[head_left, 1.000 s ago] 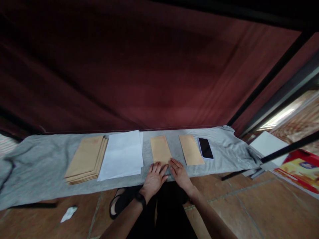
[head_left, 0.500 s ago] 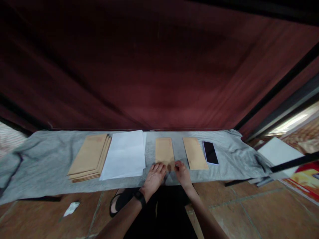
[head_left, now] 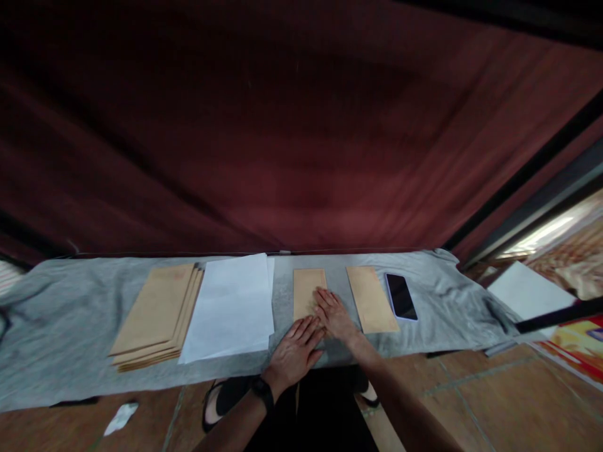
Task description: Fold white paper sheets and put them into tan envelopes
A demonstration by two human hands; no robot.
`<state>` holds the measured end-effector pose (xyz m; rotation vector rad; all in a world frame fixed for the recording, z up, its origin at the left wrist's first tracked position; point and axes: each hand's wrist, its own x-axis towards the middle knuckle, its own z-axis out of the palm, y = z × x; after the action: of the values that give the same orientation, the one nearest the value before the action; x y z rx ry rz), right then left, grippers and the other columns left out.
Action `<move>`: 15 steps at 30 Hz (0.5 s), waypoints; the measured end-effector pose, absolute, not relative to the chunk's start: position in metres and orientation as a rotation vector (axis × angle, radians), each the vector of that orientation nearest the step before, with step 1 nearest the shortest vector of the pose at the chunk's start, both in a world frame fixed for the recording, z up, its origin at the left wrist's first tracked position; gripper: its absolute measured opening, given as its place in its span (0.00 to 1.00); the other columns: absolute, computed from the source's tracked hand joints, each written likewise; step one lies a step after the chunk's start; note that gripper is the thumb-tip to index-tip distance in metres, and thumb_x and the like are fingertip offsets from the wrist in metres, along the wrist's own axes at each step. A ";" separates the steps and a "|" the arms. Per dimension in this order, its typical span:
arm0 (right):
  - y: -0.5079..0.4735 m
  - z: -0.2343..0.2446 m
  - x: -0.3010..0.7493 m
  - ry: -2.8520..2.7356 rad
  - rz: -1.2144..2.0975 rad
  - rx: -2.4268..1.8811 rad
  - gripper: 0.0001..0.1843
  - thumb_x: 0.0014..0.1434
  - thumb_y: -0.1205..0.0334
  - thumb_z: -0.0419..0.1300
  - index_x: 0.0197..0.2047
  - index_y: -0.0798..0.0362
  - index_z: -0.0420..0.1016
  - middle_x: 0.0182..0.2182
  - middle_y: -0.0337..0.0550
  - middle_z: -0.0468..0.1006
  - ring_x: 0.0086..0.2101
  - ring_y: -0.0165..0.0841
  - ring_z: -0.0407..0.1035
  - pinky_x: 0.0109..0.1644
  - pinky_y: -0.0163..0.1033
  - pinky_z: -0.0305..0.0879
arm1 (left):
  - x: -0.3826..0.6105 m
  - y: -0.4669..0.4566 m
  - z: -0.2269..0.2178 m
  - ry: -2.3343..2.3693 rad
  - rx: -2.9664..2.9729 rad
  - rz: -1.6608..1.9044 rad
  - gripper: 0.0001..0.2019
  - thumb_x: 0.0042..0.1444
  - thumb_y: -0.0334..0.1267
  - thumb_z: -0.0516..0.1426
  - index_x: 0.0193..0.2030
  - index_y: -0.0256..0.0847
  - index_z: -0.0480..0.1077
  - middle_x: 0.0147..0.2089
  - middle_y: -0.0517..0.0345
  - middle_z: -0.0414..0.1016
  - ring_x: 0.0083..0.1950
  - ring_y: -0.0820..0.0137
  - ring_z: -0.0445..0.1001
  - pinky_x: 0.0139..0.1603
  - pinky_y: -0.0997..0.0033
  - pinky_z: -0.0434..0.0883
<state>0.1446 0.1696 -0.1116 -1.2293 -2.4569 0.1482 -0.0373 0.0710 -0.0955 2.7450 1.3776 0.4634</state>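
A brown paper envelope (head_left: 306, 289) lies upright in front of me on the grey cloth (head_left: 287, 276). My left hand (head_left: 294, 351) rests flat over its near end with the fingers stretched out. My right hand (head_left: 333, 314) lies on the envelope's right side, fingers extended and pointing up and left. Both hands cover the envelope's lower part. Just right of them lies a second brown envelope (head_left: 372, 300), flat and untouched. To the left are white paper sheets (head_left: 230, 307) in a slightly uneven pile.
A fanned stack of brown envelopes (head_left: 155, 307) lies left of the sheets. A phone (head_left: 401, 296) with a dark screen lies right of the second envelope. A dark red curtain (head_left: 292, 157) hangs behind the table. A crumpled white scrap (head_left: 120, 419) is on the tiled floor.
My right hand has moved from the envelope's lower right edge onto its surface, fingers now flat. My left hand's fingers have spread over the near end. The view has shifted slightly.
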 end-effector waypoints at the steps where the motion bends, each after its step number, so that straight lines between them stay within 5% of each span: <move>1: 0.179 -0.114 0.143 -2.482 0.117 -1.256 0.27 0.72 0.56 0.43 0.72 0.52 0.56 0.69 0.46 0.60 0.67 0.36 0.54 0.70 0.49 0.53 | -0.038 0.071 -0.095 1.377 2.750 0.456 0.26 0.68 0.49 0.50 0.70 0.48 0.58 0.72 0.56 0.59 0.73 0.63 0.56 0.72 0.55 0.55; 15: 0.258 -0.120 0.129 -2.514 0.026 -1.438 0.31 0.73 0.50 0.39 0.73 0.56 0.52 0.70 0.50 0.55 0.69 0.39 0.51 0.72 0.50 0.45 | -0.039 0.073 -0.104 1.373 2.783 0.499 0.26 0.68 0.51 0.51 0.71 0.57 0.56 0.74 0.61 0.57 0.72 0.63 0.56 0.70 0.56 0.57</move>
<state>0.1289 0.2576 -0.1199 -1.4377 -2.5142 0.0260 -0.0390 0.0734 -0.1042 2.7829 1.3726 0.4990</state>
